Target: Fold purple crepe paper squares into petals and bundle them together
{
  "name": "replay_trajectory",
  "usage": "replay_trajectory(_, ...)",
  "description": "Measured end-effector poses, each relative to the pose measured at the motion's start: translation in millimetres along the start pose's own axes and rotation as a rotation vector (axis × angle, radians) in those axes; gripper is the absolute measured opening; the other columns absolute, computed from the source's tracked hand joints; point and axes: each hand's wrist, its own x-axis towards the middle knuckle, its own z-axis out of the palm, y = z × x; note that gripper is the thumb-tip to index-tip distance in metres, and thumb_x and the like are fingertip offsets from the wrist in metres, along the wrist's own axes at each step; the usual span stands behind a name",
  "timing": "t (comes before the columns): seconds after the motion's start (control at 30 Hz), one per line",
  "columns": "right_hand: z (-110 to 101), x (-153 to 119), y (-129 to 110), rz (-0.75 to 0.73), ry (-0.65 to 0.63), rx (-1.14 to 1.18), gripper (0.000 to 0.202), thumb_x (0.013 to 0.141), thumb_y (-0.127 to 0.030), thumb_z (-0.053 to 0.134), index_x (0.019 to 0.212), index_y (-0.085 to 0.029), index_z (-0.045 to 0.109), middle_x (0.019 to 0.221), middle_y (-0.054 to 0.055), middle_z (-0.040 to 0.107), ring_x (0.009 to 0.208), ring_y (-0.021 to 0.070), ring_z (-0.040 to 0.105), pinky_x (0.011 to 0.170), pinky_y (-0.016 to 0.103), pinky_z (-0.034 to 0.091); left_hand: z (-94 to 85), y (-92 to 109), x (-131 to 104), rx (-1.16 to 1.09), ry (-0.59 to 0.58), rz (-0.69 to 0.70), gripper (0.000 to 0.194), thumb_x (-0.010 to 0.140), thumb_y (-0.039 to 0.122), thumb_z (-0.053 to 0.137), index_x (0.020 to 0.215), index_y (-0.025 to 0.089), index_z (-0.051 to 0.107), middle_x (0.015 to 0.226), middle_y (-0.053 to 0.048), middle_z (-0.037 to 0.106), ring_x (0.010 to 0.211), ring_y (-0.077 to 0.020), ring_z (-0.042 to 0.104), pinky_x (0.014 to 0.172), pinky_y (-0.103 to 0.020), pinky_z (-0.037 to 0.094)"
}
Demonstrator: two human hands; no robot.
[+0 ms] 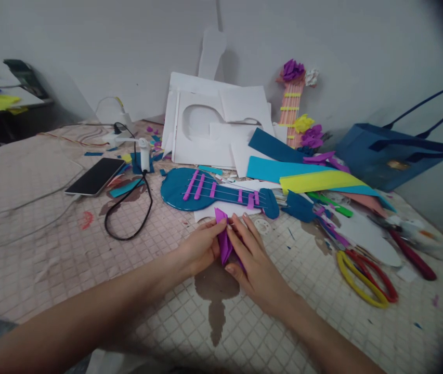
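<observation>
A folded piece of purple paper (224, 244) is held upright between my two hands, low in the middle of the view. My left hand (202, 246) pinches its left side, thumb near the top. My right hand (255, 265) presses on its right side with fingers over the edge; the palm side is hidden. Just beyond the hands lies a blue paper guitar (182, 189) with purple strips and thin strings across its body and neck.
Scissors with yellow and red handles (362, 280) lie at the right, near a blue bag (385, 156). Coloured paper strips (318, 182) pile behind. A phone (95, 176) and black cord loop (128, 236) are left. White boards (202, 124) lean against the wall beside a pink paper guitar neck (290, 111).
</observation>
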Motion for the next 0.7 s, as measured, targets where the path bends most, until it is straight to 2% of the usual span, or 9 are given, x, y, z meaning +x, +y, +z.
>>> replay_trajectory(0.17,-14,2,-1,0.009,0.276,0.079,0.046,0.095,-0.026,0.042,0.14,-0.019,0.039,0.144,0.012,0.039,0.136,0.0265,0.03,0.111,0.052,0.03,4.4,4,-3,-0.011,-0.023,-0.02,0.01,0.088,0.012,0.057,0.082,0.009,0.064,0.076,-0.008,0.07,0.065,-0.0137,0.068,0.069,-0.024,0.056)
replay_trajectory(0.23,-17,2,-2,0.024,0.331,0.058,0.043,0.094,-0.022,0.042,0.137,-0.019,0.043,0.14,0.011,0.042,0.133,0.0257,0.034,0.11,0.051,0.031,7.7,6,-5,-0.018,-0.022,-0.015,0.013,0.09,0.011,0.053,0.084,0.008,0.064,0.078,-0.009,0.07,0.068,-0.0153,0.069,0.071,-0.027,0.056)
replay_trajectory(0.4,-10,3,-6,-0.015,0.217,-0.058,0.053,0.094,-0.029,0.043,0.144,-0.013,0.032,0.153,0.015,0.023,0.141,0.0318,0.014,0.113,0.055,0.023,17.3,6,-9,-0.036,0.001,0.028,0.018,0.093,0.01,0.048,0.086,0.01,0.064,0.077,-0.005,0.069,0.067,-0.0101,0.067,0.071,-0.019,0.054)
replay_trajectory(0.5,-5,3,-6,-0.026,0.166,-0.074,0.054,0.095,-0.031,0.043,0.144,-0.013,0.031,0.155,0.015,0.015,0.142,0.0333,0.01,0.112,0.056,0.022,19.4,3,-9,-0.035,-0.004,0.035,0.017,0.093,0.01,0.048,0.087,0.009,0.064,0.077,-0.006,0.069,0.068,-0.0094,0.066,0.07,-0.017,0.052)
replay_trajectory(0.6,-7,4,-7,-0.024,0.196,-0.022,0.052,0.095,-0.029,0.043,0.144,-0.015,0.032,0.153,0.014,0.021,0.141,0.0315,0.015,0.112,0.053,0.025,18.0,1,-7,-0.037,-0.015,0.05,0.015,0.091,0.01,0.051,0.085,0.009,0.065,0.077,-0.006,0.069,0.067,-0.0102,0.066,0.068,-0.018,0.052)
replay_trajectory(0.7,-14,4,-8,0.055,0.332,0.083,0.042,0.093,-0.025,0.043,0.135,-0.017,0.042,0.139,0.013,0.04,0.131,0.0269,0.034,0.107,0.049,0.032,16.4,1,-6,-0.045,-0.021,0.078,0.015,0.091,0.01,0.051,0.084,0.011,0.065,0.079,-0.006,0.07,0.07,-0.0112,0.067,0.075,-0.021,0.053)
